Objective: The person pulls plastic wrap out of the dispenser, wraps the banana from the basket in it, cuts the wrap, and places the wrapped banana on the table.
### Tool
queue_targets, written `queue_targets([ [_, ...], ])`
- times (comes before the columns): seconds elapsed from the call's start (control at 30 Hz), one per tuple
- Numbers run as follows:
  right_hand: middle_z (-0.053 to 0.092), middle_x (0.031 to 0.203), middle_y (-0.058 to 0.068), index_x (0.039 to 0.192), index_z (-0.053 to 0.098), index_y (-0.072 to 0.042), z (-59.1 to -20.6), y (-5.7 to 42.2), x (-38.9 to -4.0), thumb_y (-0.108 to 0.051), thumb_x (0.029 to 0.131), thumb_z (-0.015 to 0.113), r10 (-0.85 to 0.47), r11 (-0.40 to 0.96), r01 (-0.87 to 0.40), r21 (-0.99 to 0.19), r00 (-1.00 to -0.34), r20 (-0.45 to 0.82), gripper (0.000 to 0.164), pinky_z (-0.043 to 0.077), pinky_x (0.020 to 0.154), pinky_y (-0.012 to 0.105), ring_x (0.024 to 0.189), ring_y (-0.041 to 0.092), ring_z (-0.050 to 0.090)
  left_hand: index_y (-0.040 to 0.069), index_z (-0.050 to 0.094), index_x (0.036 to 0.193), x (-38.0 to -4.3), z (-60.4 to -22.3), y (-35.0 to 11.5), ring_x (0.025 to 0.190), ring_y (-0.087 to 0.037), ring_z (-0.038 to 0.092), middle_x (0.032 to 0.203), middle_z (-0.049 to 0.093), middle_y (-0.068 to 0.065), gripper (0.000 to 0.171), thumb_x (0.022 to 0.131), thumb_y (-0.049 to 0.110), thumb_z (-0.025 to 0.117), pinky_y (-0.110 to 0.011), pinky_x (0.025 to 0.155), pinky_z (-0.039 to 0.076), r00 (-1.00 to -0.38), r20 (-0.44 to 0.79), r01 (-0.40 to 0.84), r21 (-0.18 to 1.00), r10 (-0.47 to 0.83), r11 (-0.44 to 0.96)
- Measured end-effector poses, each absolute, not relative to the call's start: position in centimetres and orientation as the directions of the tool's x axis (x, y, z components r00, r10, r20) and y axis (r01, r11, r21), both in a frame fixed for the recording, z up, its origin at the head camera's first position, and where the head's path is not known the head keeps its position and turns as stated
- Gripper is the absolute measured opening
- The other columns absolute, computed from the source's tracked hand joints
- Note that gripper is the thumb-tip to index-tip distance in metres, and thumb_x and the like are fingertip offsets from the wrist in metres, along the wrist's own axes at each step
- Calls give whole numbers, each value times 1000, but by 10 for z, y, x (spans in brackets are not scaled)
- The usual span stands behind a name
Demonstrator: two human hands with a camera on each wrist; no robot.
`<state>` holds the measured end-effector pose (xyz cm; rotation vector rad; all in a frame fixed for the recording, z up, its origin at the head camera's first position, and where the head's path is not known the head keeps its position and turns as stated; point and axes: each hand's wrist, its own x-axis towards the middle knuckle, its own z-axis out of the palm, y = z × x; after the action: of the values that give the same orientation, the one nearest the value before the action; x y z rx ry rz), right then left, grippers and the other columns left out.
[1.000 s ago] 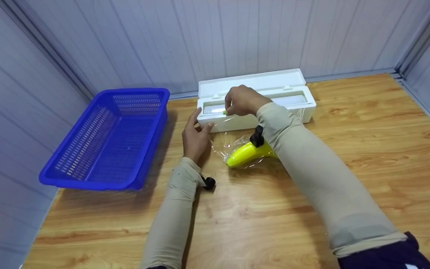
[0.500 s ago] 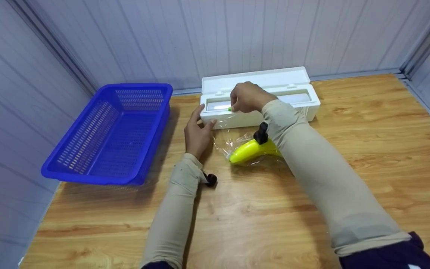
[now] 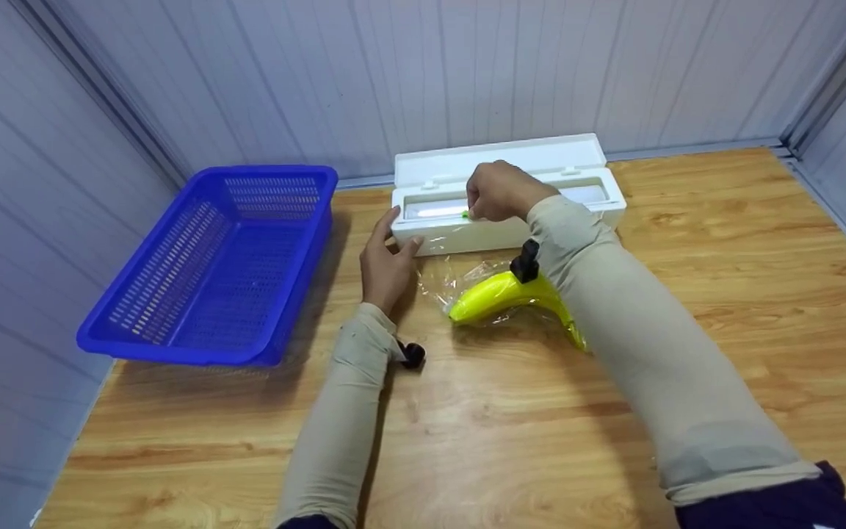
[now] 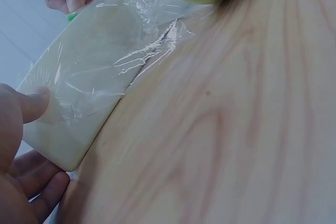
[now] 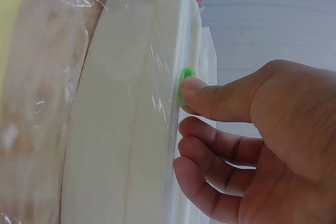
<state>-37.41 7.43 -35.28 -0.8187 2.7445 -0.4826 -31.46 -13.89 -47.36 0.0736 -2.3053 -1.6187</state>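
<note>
A white cling film dispenser box sits near the back wall, its lid raised. My left hand grips the box's left end, thumb on the front face and fingers round the end. With thumb and finger, my right hand pinches a small green slide cutter on the box's front top edge. Clear cling film hangs from that edge over the front and onto the table. A yellow banana lies in the film before the box, its right part beneath my right forearm.
A blue plastic basket with slotted sides stands on the left of the wooden table. Pale panelled walls close off the back and sides. A black wrist mount overlaps the banana in the head view.
My right hand has slid to the right along the box edge with the green slide cutter. More of the banana's right end shows now. My left hand keeps its place on the box.
</note>
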Motion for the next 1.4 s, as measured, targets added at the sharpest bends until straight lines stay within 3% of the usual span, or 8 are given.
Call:
queue_targets([
  [0.2,70,90,7,89,73,-3,-352,77,-373,-14,93,65,-563,798,-480,-365,-810,-164,14,51,83,41,81,23,57,23,52,147,-312,-476,-140,95,-23,67,128,60,-14,60,92,15,75,-32,82,55,-949,225,136,924,-222,358],
  [0.53,69,82,5,85,73,-3,-350,88,-375,-15,90,67,-566,792,-488,-367,-813,-139,14,50,79,41,79,23,55,23,51,147,-313,-473,-140,98,-23,66,128,60,-13,59,93,14,73,-31,78,57,-953,217,136,929,-210,345],
  [1.4,70,96,11,89,74,-3,-356,115,-379,-16,93,65,-552,794,-466,-389,-822,-142,17,49,84,44,88,26,57,22,53,146,-317,-477,-139,96,-23,67,125,61,-13,59,92,15,75,-31,77,57,-949,231,146,926,-216,349],
])
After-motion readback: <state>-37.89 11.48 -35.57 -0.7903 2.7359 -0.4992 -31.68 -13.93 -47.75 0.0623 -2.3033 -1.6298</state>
